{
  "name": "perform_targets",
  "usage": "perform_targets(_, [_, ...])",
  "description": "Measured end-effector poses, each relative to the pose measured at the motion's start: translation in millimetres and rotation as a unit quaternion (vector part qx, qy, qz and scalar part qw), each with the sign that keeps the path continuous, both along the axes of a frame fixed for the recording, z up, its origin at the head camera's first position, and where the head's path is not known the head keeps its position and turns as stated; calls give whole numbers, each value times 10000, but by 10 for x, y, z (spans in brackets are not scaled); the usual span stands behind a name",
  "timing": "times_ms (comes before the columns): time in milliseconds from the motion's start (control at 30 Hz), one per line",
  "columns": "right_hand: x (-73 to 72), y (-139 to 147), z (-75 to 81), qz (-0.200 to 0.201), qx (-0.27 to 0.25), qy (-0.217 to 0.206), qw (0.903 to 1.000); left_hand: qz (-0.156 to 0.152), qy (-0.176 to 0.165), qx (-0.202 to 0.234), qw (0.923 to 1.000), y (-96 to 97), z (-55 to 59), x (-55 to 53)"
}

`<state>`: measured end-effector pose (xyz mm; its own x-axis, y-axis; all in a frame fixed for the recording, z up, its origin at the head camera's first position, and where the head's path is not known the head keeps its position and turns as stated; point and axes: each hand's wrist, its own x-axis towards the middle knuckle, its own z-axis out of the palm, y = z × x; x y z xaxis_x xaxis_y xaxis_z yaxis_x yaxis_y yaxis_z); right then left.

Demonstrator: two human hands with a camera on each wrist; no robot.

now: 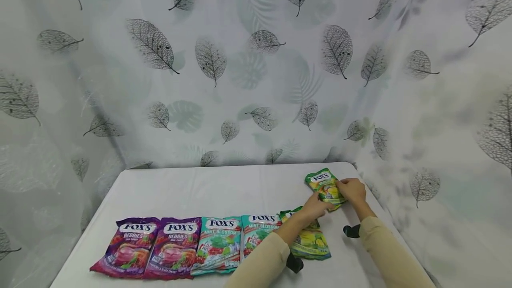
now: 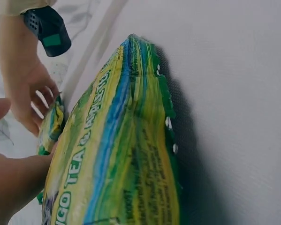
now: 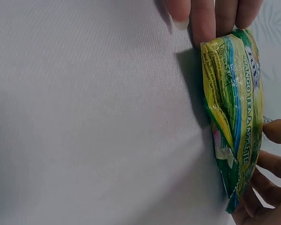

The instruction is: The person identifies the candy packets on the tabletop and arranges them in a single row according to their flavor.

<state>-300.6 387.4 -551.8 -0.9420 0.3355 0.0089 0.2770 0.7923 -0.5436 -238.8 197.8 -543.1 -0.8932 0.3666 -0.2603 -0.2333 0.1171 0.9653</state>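
Observation:
At the back right of the white table, a green and yellow Fox's candy bag lies at a slant. Pinching its right edge is my right hand. My left hand holds its lower left side, with the thumb and fingers at the edge. In the right wrist view, the same candy bag shows its mango tea print, with fingers of both hands at its ends. Another green candy bag lies under my left forearm, partly hidden; this bag fills the middle of the left wrist view.
Two purple Berries bags and two teal Mint Blossom bags lie in a row along the table's front, left of the green one. My left sleeve covers part of a teal bag. Leaf-printed curtains stand behind and beside the table.

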Motion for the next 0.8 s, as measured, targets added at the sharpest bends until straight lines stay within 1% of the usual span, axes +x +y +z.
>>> perform_targets(167, [-39, 28, -55, -193, -48, -13, 9998, -95, -232, 296, 9992, -16, -39, -39])
perform_targets(333, [-27, 47, -56, -319, -190, 76, 9993, -154, -248, 478, 9984, -35, -68, -46])
perform_targets(467, [15, 29, -24, -395, -258, 88, 9988, -74, -279, 729, 9969, -39, -105, -59])
perform_targets(633, [40, 29, -2, -413, -318, 173, 9985, 50, -310, 874, 9957, -36, -132, -67])
perform_targets(800, [52, 30, 15, -446, -505, 334, 9972, 31, -304, 1013, 9944, -42, -104, -67])
